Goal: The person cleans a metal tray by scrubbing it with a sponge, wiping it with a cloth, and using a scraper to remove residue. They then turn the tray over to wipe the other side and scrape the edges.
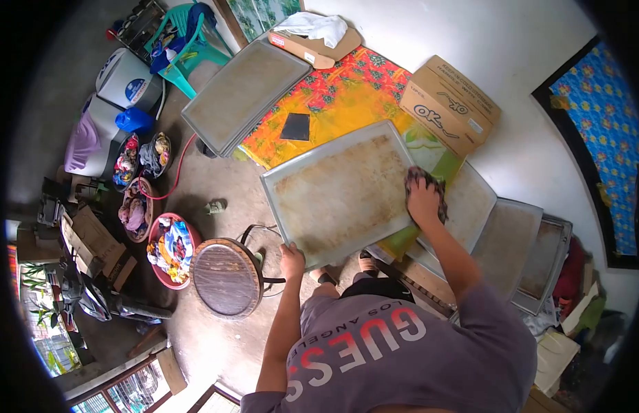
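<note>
A large stained metal baking tray (333, 193) lies partly on a table covered with an orange and red floral cloth (347, 96). My left hand (290, 260) grips the tray's near edge. My right hand (422, 201) presses a dark patterned rag (419, 175) onto the tray near its right edge. Both forearms reach out from my grey printed shirt at the bottom.
More trays are stacked at the table's far left (243, 93) and to my right (505, 234). Two cardboard boxes (449, 103) (312, 45) and a black square (296, 126) sit on the cloth. A round wooden stool (226, 277), basins of clothes (169, 249) and a green chair (188, 41) stand on the floor.
</note>
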### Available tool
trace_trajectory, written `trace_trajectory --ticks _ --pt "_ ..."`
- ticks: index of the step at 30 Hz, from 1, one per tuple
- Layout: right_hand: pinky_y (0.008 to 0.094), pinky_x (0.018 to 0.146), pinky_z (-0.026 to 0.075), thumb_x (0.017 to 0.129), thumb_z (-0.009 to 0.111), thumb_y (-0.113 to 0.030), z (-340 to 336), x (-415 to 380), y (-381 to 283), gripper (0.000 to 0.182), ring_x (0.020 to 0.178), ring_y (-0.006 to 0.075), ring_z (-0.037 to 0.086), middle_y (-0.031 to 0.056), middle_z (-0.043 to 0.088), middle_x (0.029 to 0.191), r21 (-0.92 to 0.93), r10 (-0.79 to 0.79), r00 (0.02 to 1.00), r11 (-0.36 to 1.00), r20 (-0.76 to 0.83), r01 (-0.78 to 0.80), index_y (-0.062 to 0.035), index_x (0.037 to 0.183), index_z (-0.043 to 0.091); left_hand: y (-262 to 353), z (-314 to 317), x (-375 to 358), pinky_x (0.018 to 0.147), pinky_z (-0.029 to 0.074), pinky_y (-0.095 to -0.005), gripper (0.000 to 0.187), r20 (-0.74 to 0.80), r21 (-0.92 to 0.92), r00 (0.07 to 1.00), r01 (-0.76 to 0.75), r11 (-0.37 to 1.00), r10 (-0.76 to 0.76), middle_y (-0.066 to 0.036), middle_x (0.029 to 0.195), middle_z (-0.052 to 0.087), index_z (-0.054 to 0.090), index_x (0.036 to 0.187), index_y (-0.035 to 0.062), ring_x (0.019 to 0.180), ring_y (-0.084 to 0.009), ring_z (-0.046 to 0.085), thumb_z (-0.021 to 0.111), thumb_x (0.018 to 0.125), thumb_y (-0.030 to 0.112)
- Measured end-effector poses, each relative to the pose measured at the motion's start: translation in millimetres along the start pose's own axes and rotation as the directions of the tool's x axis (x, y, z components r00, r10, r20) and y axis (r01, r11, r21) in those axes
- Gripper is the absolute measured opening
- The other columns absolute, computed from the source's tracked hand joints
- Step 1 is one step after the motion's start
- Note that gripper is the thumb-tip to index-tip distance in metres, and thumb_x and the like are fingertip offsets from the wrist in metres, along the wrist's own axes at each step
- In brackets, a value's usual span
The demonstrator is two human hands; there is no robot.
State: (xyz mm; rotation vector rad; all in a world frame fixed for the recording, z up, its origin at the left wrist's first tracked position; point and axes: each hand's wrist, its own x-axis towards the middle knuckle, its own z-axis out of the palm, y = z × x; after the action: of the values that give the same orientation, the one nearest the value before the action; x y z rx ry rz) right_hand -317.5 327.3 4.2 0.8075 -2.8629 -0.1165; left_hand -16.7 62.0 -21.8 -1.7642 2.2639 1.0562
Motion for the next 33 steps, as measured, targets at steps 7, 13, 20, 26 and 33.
trace_trajectory --ticks 7,13,20,26,33 --pt "0.0481 0.072 0.053 0.083 0.058 -0.021 -58 -70 79 0.033 0.091 0.0363 0.061 0.0135 0.057 0.11 0.002 0.096 0.829 0.993 0.551 -0.116 -0.0088 0.114 0.061 -6 0 15 0.089 0.042 -0.0562 0.053 0.032 -0.055 0.991 -0.127 0.99 0.129 -0.036 0.105 0.06 0.048 0.117 -0.0001 0.103 -0.0538 0.055 0.037 0.098 0.048" --pt "0.0492 0.08 0.052 0.084 0.06 -0.028 -90 -34 69 0.046 0.093 0.0402 0.062 0.0165 0.055 0.119 0.411 0.199 0.964 0.875 0.177 -0.256 -0.0176 0.128 0.054 10 -1 18 0.1 0.04 -0.0427 0.07 0.19 -0.414 0.979 0.016 0.91 0.07 -0.029 0.127 0.055 0.05 0.13 -0.0046 0.123 -0.041 0.05 0.034 0.098 0.056" --pt "0.0505 0.075 0.053 0.083 0.062 -0.027 -12 -51 -25 0.063 0.099 0.0372 0.057 0.0162 0.05 0.118 0.275 0.115 0.989 0.951 0.098 -0.138 -0.0079 0.139 0.039 10 -41 -28 0.099 0.04 -0.0583 0.085 0.529 -0.635 0.845 0.458 0.622 -0.081 -0.021 0.153 0.028 0.009 0.154 0.0145 0.125 -0.0457 0.046 0.034 0.093 0.069" --pt "0.0465 0.072 0.054 0.077 0.065 -0.02 -52 -80 -126 0.041 0.095 0.0362 0.057 0.0104 0.053 0.111 0.688 -0.618 0.783 0.538 -0.072 0.487 -0.0163 0.118 0.062 4 -29 -39 0.095 0.042 -0.055 0.069 0.416 -0.831 0.907 0.407 0.379 -0.062 -0.021 0.138 0.047 0.024 0.151 0.013 0.115 -0.036 0.054 0.049 0.097 0.048" --pt "0.0515 0.091 0.044 0.083 0.066 -0.045 -84 -15 -123 0.042 0.109 0.0341 0.056 0.006 0.059 0.119 0.618 -0.571 0.821 0.646 0.0 0.449 -0.0303 0.122 0.063 -6 -40 -17 0.079 0.046 -0.0286 0.044 -0.07 -0.587 0.997 -0.009 0.81 -0.039 -0.007 0.088 0.067 0.065 0.11 -0.0043 0.081 -0.0154 0.06 0.07 0.088 0.034"
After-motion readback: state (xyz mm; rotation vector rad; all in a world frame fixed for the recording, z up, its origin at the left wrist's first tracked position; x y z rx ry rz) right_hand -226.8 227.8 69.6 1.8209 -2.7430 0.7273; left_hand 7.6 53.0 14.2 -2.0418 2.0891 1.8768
